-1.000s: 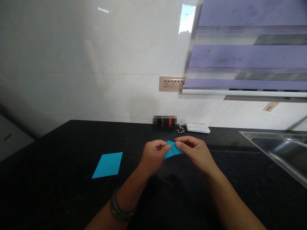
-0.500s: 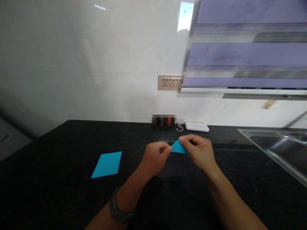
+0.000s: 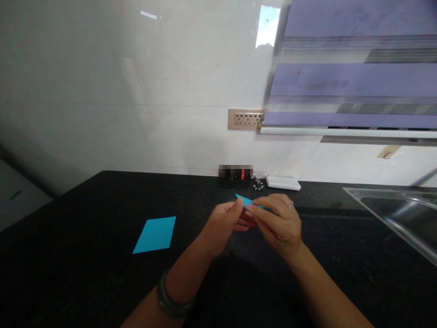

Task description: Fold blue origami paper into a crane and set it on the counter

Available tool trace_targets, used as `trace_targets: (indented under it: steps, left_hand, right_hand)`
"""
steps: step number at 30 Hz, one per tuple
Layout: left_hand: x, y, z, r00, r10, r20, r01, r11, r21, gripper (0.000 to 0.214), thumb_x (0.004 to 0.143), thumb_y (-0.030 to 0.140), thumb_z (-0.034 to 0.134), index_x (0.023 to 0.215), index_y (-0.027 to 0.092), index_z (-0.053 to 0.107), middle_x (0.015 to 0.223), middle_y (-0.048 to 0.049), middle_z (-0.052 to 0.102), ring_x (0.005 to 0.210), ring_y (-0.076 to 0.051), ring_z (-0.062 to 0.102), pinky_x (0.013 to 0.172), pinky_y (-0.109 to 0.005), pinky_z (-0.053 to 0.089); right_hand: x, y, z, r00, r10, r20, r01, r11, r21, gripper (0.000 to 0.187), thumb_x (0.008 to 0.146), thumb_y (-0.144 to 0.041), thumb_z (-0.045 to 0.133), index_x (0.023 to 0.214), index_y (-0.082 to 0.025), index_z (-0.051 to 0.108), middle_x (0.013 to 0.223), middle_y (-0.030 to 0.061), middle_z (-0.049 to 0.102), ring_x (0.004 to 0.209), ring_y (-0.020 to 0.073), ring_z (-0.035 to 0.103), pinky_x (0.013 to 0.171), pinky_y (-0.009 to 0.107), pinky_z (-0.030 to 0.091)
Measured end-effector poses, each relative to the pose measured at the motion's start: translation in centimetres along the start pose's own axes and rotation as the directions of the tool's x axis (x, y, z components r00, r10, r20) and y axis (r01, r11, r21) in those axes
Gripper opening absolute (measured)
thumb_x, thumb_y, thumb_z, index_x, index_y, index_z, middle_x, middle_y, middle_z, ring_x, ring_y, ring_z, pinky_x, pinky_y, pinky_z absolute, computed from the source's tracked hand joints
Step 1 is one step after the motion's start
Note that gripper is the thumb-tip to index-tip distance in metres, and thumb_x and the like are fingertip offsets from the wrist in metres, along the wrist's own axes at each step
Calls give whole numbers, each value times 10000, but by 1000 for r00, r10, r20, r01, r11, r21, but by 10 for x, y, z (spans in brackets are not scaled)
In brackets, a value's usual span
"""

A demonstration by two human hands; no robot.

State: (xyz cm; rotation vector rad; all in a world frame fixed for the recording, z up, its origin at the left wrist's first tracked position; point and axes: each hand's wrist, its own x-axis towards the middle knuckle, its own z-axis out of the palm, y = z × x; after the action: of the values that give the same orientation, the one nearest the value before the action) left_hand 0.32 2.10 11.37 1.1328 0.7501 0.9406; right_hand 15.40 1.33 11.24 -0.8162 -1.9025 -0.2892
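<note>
A small folded piece of blue paper point(image 3: 244, 200) is held up between both hands above the dark countertop. My left hand point(image 3: 225, 224) grips its left side, thumb on top and fingers curled beneath. My right hand point(image 3: 279, 223) pinches the near edge and right side, covering much of the paper, so its full folded shape is hidden. To the left, a flat sheet of blue paper point(image 3: 155, 235) lies on the counter, apart from both hands.
Along the wall stand a dark box point(image 3: 236, 173) with a red mark, a beaded loop point(image 3: 258, 184) and a white tray-like object point(image 3: 283, 182). A metal sink point(image 3: 403, 214) is set in at the right. A purple striped blind point(image 3: 351, 82) hangs beside a wall socket point(image 3: 246, 119).
The folded paper has turned and tilted in my hands, now showing a narrower face. My right hand has shifted its grip toward the left thumb. The flat sheet lies unmoved on the counter.
</note>
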Motion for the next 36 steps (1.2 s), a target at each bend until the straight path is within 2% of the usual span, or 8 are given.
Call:
trace_targets:
  steps: [5, 8, 11, 13, 15, 21, 28, 36]
  left_hand:
    - [0, 1, -6, 996, 88, 4, -87, 990, -111, 272, 755, 371, 556, 769, 106, 618, 717, -53, 628, 628, -104, 552, 630, -235, 436]
    - [3, 1, -9, 993, 97, -67, -100, 994, -41, 262, 760, 367, 548, 777, 114, 615, 725, -54, 641, 630, -114, 572, 612, -237, 436]
    - [5, -1, -10, 981, 127, -150, -107, 986, 130, 271, 742, 376, 563, 706, 110, 600, 638, -47, 630, 564, -116, 563, 548, -228, 416]
    - [6, -2, -10, 966, 173, -190, -129, 967, 222, 278, 729, 376, 577, 636, 114, 573, 550, -22, 590, 493, -96, 514, 501, -213, 384]
    - [8, -3, -10, 949, 221, -225, -160, 952, 262, 293, 728, 383, 577, 595, 124, 540, 499, 6, 540, 456, -78, 459, 471, -203, 348]
    - [11, -9, -12, 932, 285, -226, -234, 946, 226, 351, 793, 430, 473, 581, 151, 463, 482, 37, 448, 462, -73, 396, 484, -211, 305]
    - [11, -14, -18, 961, 261, -92, -237, 947, 217, 369, 819, 421, 441, 568, 151, 449, 491, 29, 435, 473, -74, 382, 503, -222, 283]
    - [14, -16, -21, 966, 253, -59, -239, 954, 180, 350, 815, 410, 458, 582, 150, 461, 489, 26, 440, 473, -75, 387, 503, -225, 280]
  right_hand:
    - [4, -7, 5, 995, -83, 51, 79, 994, 70, 139, 724, -135, 604, 823, -217, 659, 845, 38, 658, 766, 164, 551, 711, 333, 441]
    - [5, -6, 3, 995, 82, -63, -74, 990, 119, 140, 723, -135, 602, 839, -200, 644, 842, 46, 644, 793, 169, 570, 740, 348, 443]
    - [2, -5, 4, 915, 399, -62, -379, 902, 207, 188, 740, -200, 596, 925, -178, 620, 836, 59, 636, 754, 166, 581, 655, 310, 468]
    - [1, -5, 5, 838, 537, 101, -541, 788, 295, 155, 758, -257, 579, 873, -165, 628, 745, 42, 636, 642, 143, 571, 560, 266, 455]
    - [1, -6, 6, 775, 587, 234, -631, 696, 343, 154, 768, -290, 564, 746, -158, 638, 634, 21, 620, 559, 123, 539, 510, 242, 423]
    - [6, -11, 4, 711, 603, 361, -696, 535, 479, 208, 762, -320, 568, 673, -151, 651, 603, 16, 622, 547, 111, 516, 510, 228, 395]
    - [2, -6, 5, 684, 575, 450, -692, 315, 650, 266, 797, -392, 521, 789, -158, 648, 629, 14, 608, 520, 98, 491, 496, 226, 397]
    - [7, -11, 1, 667, 525, 529, -730, 316, 606, 233, 742, -386, 592, 774, -162, 648, 668, 24, 645, 606, 129, 566, 534, 235, 433]
